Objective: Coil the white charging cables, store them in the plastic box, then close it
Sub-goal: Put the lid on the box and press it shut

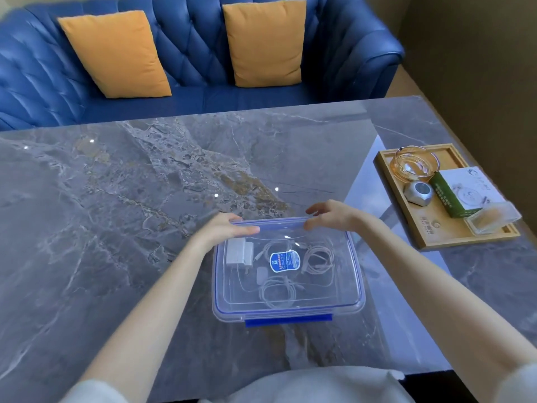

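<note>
We had the plastic box (pixel 287 274) on the desk (pixel 116 199) straight in front of us, its long axis running left to right, with the clear lid (pixel 290 237) already laid over it. Through the lid we could see the coiled white charging cables (pixel 318 258) inside, beside a white adapter (pixel 238 251).

Both grips sat on the far long edge. Our left hand (pixel 223 228) held the far-left part of the rim, thumb lying along the top and fingers curled over the far side. Our right hand (pixel 331 215) pinched the far flap (pixel 279 222) near the right corner. The flap lay across between the two hands, so neither was nearer; we judged it wanted pressing down and away from us to lock.

The near blue latch (pixel 287 319) appeared folded down, though we could not tell whether it had caught. The far wall of the box and our fingertips behind it were hidden, and glare on the lid blurred the cables' ends.
</note>
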A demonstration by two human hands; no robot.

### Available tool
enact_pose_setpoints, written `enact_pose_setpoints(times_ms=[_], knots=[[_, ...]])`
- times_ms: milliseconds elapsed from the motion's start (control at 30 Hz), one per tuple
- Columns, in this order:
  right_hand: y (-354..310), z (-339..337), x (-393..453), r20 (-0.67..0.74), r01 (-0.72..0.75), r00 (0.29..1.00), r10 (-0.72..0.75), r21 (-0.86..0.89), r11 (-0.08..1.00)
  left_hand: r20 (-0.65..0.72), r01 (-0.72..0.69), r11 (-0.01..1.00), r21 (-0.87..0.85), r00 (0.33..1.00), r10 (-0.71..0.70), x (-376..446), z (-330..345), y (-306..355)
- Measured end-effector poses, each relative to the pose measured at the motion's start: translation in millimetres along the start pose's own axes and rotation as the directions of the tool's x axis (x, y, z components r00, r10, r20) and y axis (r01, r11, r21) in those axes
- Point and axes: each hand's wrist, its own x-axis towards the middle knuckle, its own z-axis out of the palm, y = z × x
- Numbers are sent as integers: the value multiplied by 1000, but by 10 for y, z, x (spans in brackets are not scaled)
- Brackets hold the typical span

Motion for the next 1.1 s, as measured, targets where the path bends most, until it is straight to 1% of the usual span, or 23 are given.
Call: enact_pose_setpoints(times_ms=[67, 167, 233, 267, 333, 367, 467, 567, 733, 767, 800, 833, 900, 933, 1033, 1100], knots=[[2, -16, 13, 18, 3, 1000, -3, 29, 1000, 13, -25, 999, -28, 1000, 26, 34, 12, -30], [7, -11, 12, -15, 46, 999, -45, 55, 997, -30, -95, 992, -82, 995, 93, 39, 40, -56], [-23, -27, -20, -51, 95, 994, -95, 1, 995, -87, -181, 979, -97, 981, 172, 30, 64, -40], [-48, -34, -30, -68, 130, 989, -134, -53, 990, -110, -221, 972, -79, 971, 212, 24, 67, -24], [-67, -28, -66, -80, 192, 975, -208, -168, 967, -116, -271, 962, -23, 957, 267, 23, 92, -3], [-72, -18, -79, -86, 207, 970, -227, -195, 959, -113, -287, 958, 1, 952, 285, 27, 91, -3], [-60, -3, -130, -121, 208, 966, -229, -165, 964, -129, -304, 952, 20, 944, 304, 23, 100, -9], [-51, 27, -163, -160, 220, 959, -234, -101, 970, -184, -308, 951, 27, 934, 307, -1, 137, -8], [-29, 132, -220, -228, 229, 944, -240, -74, 971, -245, -293, 956, 28, 925, 291, -67, 180, 25], [-28, 150, -233, -237, 224, 944, -232, -59, 973, -265, -289, 955, 61, 918, 295, -94, 204, 35], [-31, 169, -248, -244, 218, 944, -223, -50, 975, -288, -285, 948, 143, 904, 315, -130, 239, 35], [-37, 192, -265, -251, 207, 944, -214, -55, 977, -297, -273, 923, 271, 889, 349, -179, 289, 23], [-49, 253, -305, -287, 171, 938, -194, -102, 980, -258, -254, 814, 523, 863, 435, -312, 438, -40], [-53, 294, -327, -322, 157, 927, -193, -136, 978, -226, -259, 762, 594, 855, 467, -392, 527, -90], [-36, 443, -422, -452, 158, 849, -272, -275, 948, -130, -298, 667, 683, 849, 513, -647, 752, -258], [0, 529, -511, -503, 215, 780, -372, -342, 915, -89, -337, 625, 704, 831, 549, -846, 853, -350]])
